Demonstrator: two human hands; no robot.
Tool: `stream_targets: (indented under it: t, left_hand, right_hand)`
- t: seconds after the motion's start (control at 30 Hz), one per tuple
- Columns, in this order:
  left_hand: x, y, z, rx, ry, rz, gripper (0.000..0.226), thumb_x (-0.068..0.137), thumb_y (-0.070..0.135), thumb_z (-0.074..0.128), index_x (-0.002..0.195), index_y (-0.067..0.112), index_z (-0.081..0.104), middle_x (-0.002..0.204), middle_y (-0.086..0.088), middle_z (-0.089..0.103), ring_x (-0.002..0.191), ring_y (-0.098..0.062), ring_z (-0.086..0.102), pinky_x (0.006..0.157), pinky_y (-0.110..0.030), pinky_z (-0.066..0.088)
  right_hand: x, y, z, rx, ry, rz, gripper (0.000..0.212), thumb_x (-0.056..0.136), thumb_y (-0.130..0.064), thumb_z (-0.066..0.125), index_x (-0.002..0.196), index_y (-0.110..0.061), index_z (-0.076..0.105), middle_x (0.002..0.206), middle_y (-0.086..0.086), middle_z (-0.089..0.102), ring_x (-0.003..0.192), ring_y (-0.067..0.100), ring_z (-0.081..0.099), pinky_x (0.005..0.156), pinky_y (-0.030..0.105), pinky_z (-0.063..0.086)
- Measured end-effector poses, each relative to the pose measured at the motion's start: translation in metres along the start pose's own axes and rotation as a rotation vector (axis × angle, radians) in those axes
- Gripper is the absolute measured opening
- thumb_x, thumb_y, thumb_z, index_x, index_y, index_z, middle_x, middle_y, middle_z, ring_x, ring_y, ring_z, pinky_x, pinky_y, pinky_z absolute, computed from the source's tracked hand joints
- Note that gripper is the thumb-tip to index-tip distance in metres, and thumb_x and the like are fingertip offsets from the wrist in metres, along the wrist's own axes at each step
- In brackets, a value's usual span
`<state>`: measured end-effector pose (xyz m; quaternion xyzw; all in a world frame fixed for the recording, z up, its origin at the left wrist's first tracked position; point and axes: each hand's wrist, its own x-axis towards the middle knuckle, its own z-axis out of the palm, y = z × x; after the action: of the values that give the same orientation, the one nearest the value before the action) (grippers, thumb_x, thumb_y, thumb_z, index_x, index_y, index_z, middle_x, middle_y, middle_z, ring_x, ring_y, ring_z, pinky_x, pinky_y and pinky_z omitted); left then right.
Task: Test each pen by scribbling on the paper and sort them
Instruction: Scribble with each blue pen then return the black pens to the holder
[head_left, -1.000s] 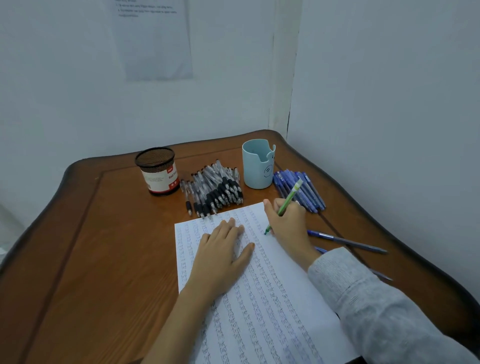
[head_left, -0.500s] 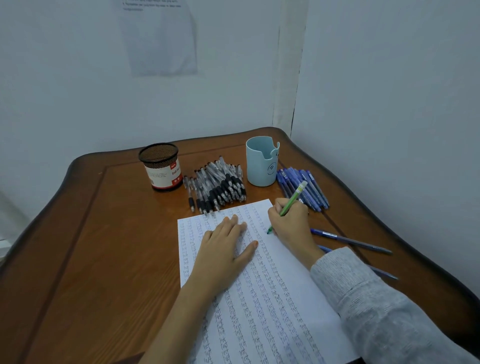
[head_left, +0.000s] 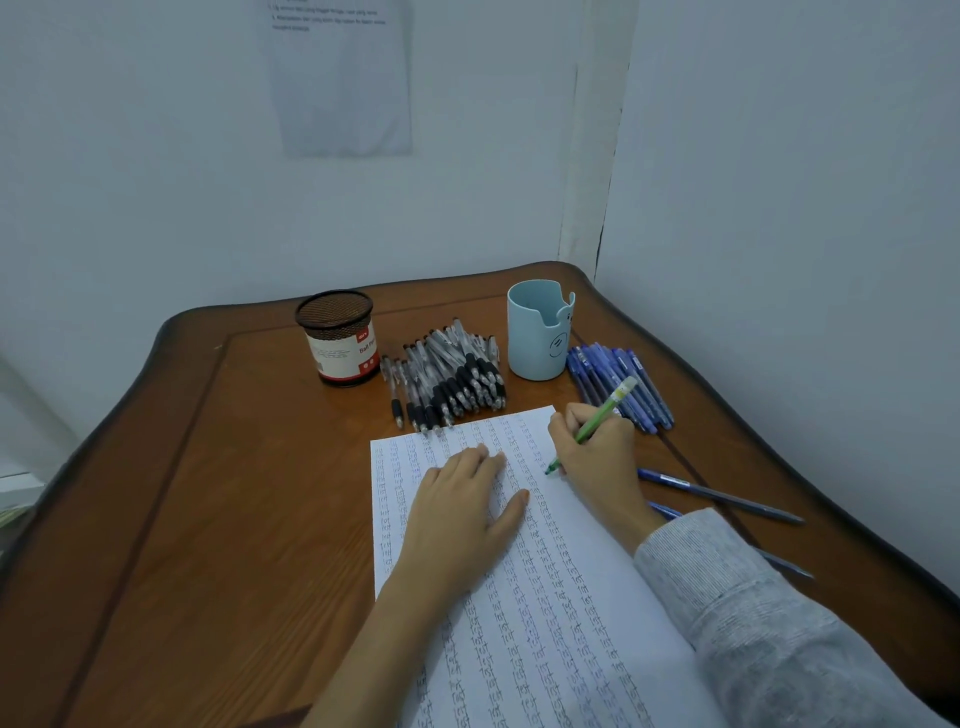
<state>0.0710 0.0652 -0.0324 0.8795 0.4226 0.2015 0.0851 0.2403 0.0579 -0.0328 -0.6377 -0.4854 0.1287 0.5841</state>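
Two hands on paper (head_left: 561, 613): right (head_left: 597, 452) grips green pen (head_left: 602, 413), left (head_left: 462, 509) flat.

light: dim, flat, cool bluish cast, source not seen | shadows: soft, faint, by my left hand (head_left: 462, 514) on the paper (head_left: 571, 613) | glare: weak sheen on the table (head_left: 234, 519) wood | focus: print on the wall sheet (head_left: 340, 78) soft, unreadable | edges: wide-angle bend, table rim bows
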Motion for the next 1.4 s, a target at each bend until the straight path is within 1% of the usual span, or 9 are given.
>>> stream_targets:
  t: [0.23,0.33,0.43,0.67,0.77,0.9,1.1,1.27,1.4]
  left_hand:
    - [-0.003,0.000,0.000,-0.062,-0.009,0.014,0.047,0.100,0.044,0.036,0.141,0.021,0.044,0.148,0.007,0.038,0.136,-0.009,0.032,0.111,-0.027,0.024]
    - [-0.007,0.005,-0.009,-0.159,0.168,-0.007,0.031,0.099,0.026,0.043,0.113,0.010,0.066,0.120,-0.001,0.063,0.108,-0.016,0.058,0.092,-0.028,0.045]
    - [-0.013,0.007,-0.024,-0.185,0.312,-0.031,0.028,0.094,0.024,0.044,0.100,0.011,0.069,0.099,0.001,0.069,0.089,-0.014,0.063,0.078,-0.021,0.041]
    - [-0.070,-0.002,-0.066,-0.244,0.372,-0.185,0.025,0.100,0.028,0.045,0.100,0.018,0.068,0.096,0.012,0.065,0.086,-0.002,0.057,0.080,-0.026,0.043]
    - [-0.116,-0.013,-0.086,-0.306,0.467,-0.278,0.027,0.100,0.027,0.045,0.090,0.016,0.068,0.087,0.007,0.065,0.081,-0.005,0.058,0.077,-0.029,0.048]
    - [-0.186,-0.032,-0.114,-0.383,0.732,-0.396,0.023,0.100,0.020,0.047,0.092,0.023,0.068,0.090,0.011,0.068,0.088,0.002,0.060,0.077,-0.016,0.046]
    - [-0.302,-0.055,-0.150,-0.367,1.046,-0.619,0.026,0.099,0.027,0.041,0.098,0.023,0.066,0.094,0.016,0.065,0.088,0.008,0.058,0.073,-0.004,0.039]
    - [-0.410,-0.078,-0.144,-0.363,1.248,-0.900,0.036,0.094,0.041,0.037,0.102,0.021,0.066,0.099,0.009,0.068,0.095,-0.004,0.061,0.081,-0.022,0.047]
    - [-0.477,-0.087,-0.121,-0.386,1.290,-1.094,0.025,0.102,0.021,0.041,0.102,0.015,0.065,0.099,0.004,0.068,0.097,-0.014,0.062,0.082,-0.026,0.045]
  right_hand:
    - [-0.006,-0.013,-0.003,0.046,0.003,0.040,0.042,0.093,-0.013,0.059,0.059,0.003,0.041,0.052,0.023,0.043,0.052,0.039,0.050,0.049,0.044,0.044]
    - [-0.012,-0.036,-0.008,0.172,-0.062,0.198,0.037,0.097,-0.024,0.055,0.070,0.000,0.051,0.060,0.014,0.061,0.041,0.012,0.050,0.042,0.024,0.042]
    - [-0.015,-0.060,-0.014,0.243,-0.162,0.331,0.027,0.096,-0.031,0.054,0.087,-0.006,0.053,0.056,0.006,0.062,0.033,0.009,0.044,0.033,0.018,0.033]
    - [-0.045,-0.119,-0.007,0.449,-0.397,0.467,0.008,0.098,-0.003,0.044,0.093,-0.009,0.045,0.070,0.020,0.063,0.047,0.021,0.051,0.043,0.026,0.044]
    - [-0.073,-0.141,0.012,0.392,-0.511,0.388,0.006,0.100,-0.011,0.048,0.102,-0.010,0.053,0.075,0.014,0.065,0.055,0.017,0.055,0.049,0.021,0.048]
    - [-0.129,-0.170,0.055,0.298,-0.667,0.192,0.019,0.097,-0.022,0.055,0.108,-0.013,0.067,0.081,0.003,0.070,0.070,0.009,0.062,0.060,0.016,0.052]
    - [-0.242,-0.214,0.133,0.340,-0.853,0.057,0.035,0.088,-0.010,0.067,0.120,-0.014,0.053,0.078,0.005,0.063,0.072,0.021,0.064,0.065,0.036,0.057]
    - [-0.348,-0.237,0.164,0.322,-1.137,-0.111,0.028,0.087,-0.012,0.068,0.111,-0.023,0.058,0.071,-0.008,0.057,0.059,-0.002,0.053,0.061,0.014,0.045]
    - [-0.417,-0.215,0.184,0.169,-1.346,-0.146,0.029,0.088,-0.012,0.066,0.116,-0.016,0.058,0.070,-0.009,0.052,0.061,-0.003,0.053,0.068,0.014,0.047]
